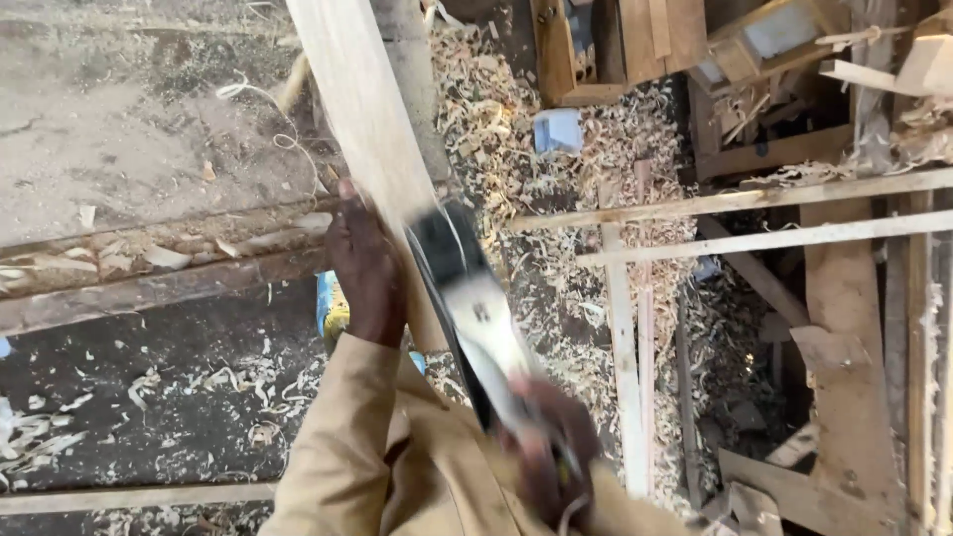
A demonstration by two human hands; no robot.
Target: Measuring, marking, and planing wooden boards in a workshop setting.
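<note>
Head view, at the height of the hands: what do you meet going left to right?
Dark workbench top → left hand → pale plank → hand plane → upright wooden slat → wood shavings → brown board.

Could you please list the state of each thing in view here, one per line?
left hand: closed on the plank's edge.
right hand: blurred, gripping the hand plane's rear.
hand plane: lying along the plank, blurred.
plank: pale, slanting away.
wood shavings: heaped loose on the floor.
</note>
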